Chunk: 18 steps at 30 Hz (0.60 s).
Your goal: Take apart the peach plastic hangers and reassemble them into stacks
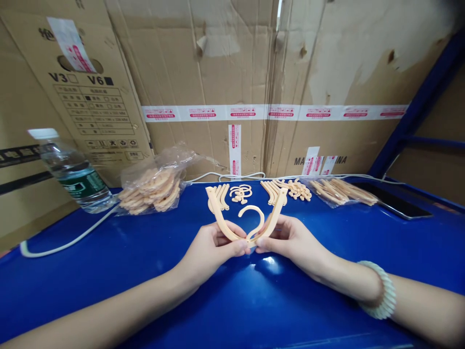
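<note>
Left hand: narrow; thumb and fingers of the left hand [214, 246] pinched the left curved arm [219, 213], close to its lower end.
Right hand: narrow also; the right hand [295, 241] pinched the right curved arm [276, 209] in the same manner.
Hanger pieces: they were at the centre of the frame, raised in front of the body; the curved arms met at the bottom, and the hook [250, 208] rose between them.
Joint: the fingertips partly hid it, so I could not tell if it was fully seated.
Good handling: it seemed best to press evenly beside the joint, to keep the arms in line, and not to bend the thin hook.
Far side: loose arms [222, 195] and small hooks [242, 193] lay just behind; a low or forward movement could have scattered them.
Back edge: the cardboard [207, 72] stood there like a wall, limiting reach.
Room: the blue table [232, 310] spread across the lower middle, so drawing back toward the body looked safer.
</note>
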Each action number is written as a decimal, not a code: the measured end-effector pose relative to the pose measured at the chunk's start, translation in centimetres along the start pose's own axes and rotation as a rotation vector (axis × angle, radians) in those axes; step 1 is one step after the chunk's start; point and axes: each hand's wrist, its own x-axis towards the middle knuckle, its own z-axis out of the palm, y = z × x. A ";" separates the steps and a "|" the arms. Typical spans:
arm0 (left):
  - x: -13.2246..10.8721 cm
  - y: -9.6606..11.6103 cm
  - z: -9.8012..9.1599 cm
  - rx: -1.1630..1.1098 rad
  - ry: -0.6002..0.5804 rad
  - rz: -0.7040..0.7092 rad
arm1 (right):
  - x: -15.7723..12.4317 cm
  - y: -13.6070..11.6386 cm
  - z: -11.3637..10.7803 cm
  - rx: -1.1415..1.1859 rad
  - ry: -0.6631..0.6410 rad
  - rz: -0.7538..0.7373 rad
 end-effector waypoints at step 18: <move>3.0 2.8 -5.3 -0.157 0.388 -0.061 | 3.8 -4.4 -9.4 -0.828 -0.202 -0.212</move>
